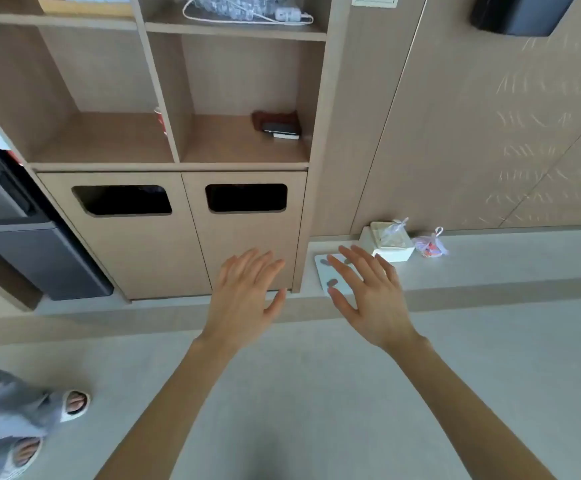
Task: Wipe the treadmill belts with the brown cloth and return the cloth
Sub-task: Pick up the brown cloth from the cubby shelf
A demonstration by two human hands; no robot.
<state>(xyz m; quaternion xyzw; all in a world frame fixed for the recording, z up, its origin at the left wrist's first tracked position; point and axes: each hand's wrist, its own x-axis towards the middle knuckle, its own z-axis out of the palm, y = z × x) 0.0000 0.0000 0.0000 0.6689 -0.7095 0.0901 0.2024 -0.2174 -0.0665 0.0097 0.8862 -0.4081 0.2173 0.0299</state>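
Pale wood shelving unit [164, 98] and panelled wall [490, 133] over grey floor [317, 393].

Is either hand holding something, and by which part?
Nothing is held. The left hand and the right hand are open and empty; the brown cloth lies on the shelf.

We hold our left hand [244, 292] and right hand [368, 296] out before a wooden cabinet [136, 251], fingers [247, 263] spread. The brown cloth [268, 117] lies in its right shelf compartment, under a dark device [277, 127]. A white scale [321, 270] shows behind our right hand.
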